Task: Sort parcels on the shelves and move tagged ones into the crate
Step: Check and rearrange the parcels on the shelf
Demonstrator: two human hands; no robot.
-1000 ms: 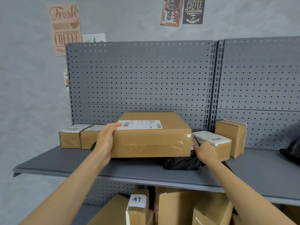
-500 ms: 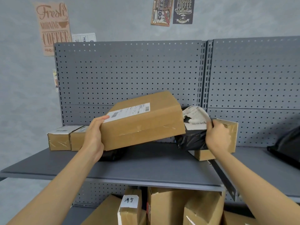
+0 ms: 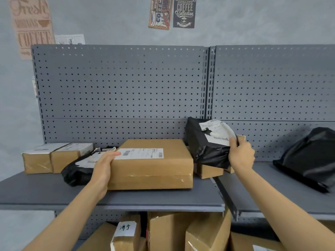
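A large flat cardboard box (image 3: 155,165) with a white barcode label lies flat on the grey shelf (image 3: 126,198). My left hand (image 3: 104,169) holds its left end, thumb on top. My right hand (image 3: 241,156) grips a black plastic parcel (image 3: 208,147) with a crumpled white label, held up above the small boxes (image 3: 208,171) at the right of the big box. Another black bag parcel (image 3: 78,171) lies on the shelf behind my left hand, partly hidden.
Two small labelled boxes (image 3: 52,158) stand at the shelf's left. A large black bag (image 3: 311,158) lies on the right shelf section. Several cardboard boxes (image 3: 181,232) fill the lower shelf. A pegboard back panel (image 3: 123,91) rises behind.
The large box was tilted up and is now set flat on the shelf again. My right hand pulled the black parcel out from under it and lifted it to the right.
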